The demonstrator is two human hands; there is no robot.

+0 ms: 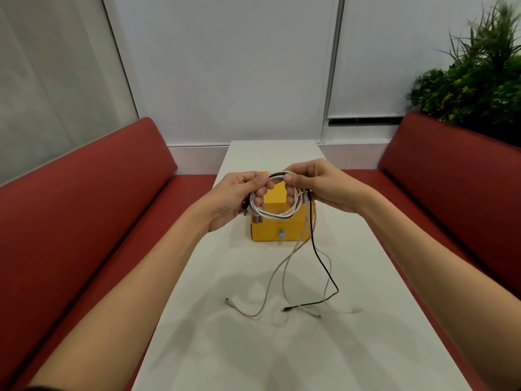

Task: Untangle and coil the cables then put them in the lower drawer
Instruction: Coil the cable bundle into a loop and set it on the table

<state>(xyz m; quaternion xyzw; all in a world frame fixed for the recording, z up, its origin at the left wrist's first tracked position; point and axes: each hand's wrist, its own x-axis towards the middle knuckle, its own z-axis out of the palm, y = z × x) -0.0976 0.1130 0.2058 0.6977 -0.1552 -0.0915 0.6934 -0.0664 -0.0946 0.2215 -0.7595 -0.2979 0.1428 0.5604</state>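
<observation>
Above the middle of the white table (253, 348), two bare hands hold a coil (270, 216) of white and black cables up in front of a yellow box (275, 200). The left hand (234, 198) is at the coil's nine o'clock. Its grip is closed around the gathered loops, with the fingers curled through the ring and the thumb on top. A few plugs stick out just below its palm. The right hand (324, 184) is at the coil's three o'clock, and its grip pinches the strands near the top of the ring between thumb and fingertips.

From about four o'clock of the coil, the uncoiled tails hang down to the table. They are several white cables (284, 266) and one black cable (324, 263). They spread toward six o'clock, crossing one another, and their plugs lie apart on the surface.

The box stands on the table at twelve o'clock of those loose ends, partly hidden behind the coil. The lower drawer (293, 231) sits flush with the box front and carries a small blue knob (281, 234).

Red benches flank the table, one at nine o'clock (84, 207) and one at three o'clock (451, 179). A green plant (479, 74) rises behind the latter at about two o'clock.
</observation>
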